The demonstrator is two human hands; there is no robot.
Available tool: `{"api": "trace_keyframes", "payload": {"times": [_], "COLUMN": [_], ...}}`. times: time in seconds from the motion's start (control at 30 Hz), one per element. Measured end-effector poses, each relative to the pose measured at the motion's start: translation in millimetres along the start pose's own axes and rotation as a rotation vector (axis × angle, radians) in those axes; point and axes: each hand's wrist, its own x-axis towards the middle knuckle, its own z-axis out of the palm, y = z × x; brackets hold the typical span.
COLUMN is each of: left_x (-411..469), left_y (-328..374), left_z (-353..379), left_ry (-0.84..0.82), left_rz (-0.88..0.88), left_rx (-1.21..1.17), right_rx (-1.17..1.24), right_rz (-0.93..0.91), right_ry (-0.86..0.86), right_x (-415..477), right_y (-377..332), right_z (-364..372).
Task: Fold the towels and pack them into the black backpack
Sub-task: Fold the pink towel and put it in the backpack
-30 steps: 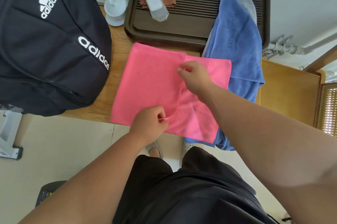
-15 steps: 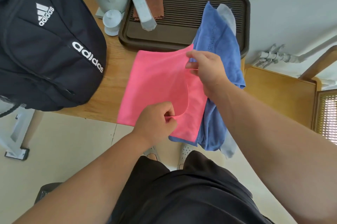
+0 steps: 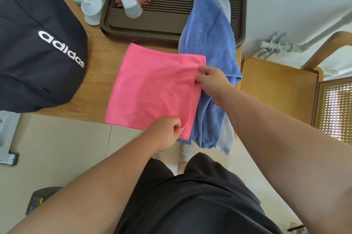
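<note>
Pink microfibre towel [image 3: 152,88] is partly folded, my left hand [image 3: 165,132] and right hand [image 3: 213,81] pinching its edge. Right of them the blue terry towel [image 3: 213,46] lies unfolded; I judge all packing remains.

Tabletop [image 3: 95,85]: light wood, satin finish.
Pink towel [image 3: 152,88]: soft matt cloth, fine nap, over the near edge.
Blue towel [image 3: 213,46]: fluffier matt cloth, tone-on-tone lettering.
Black backpack [image 3: 28,52]: smooth woven fabric, slight sheen.
Tray [image 3: 171,26]: brown, ribbed, probably matt plastic.
</note>
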Motion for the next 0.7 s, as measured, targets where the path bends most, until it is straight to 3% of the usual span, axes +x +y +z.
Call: {"api": "trace_keyframes", "payload": {"times": [0.27, 0.4, 0.53, 0.7], "left_x": [-18.3, -9.4, 2.2, 2.8], "left_y": [15.5, 21.4, 17.3, 16.3], "left_z": [-26.4, -12.8, 3.7, -6.1], "left_ry": [-0.021, -0.037, -0.106, -0.122], "left_rz": [0.025, 0.015, -0.01, -0.086], "left_rx": [-0.161, -0.067, 0.026, -0.105], "right_rx": [0.045, -0.066, -0.169, -0.257], "right_rz": [-0.131, -0.061, -0.044, -0.045], "right_ry": [0.135, 0.017, 0.038, 0.015], "right_x": [-9.7, -6.4, -1.7, 5.3], "right_y": [-10.9, 3.1, 14.4, 11.7], "right_z": [-11.3, -14.2, -14.6, -9.4]}}
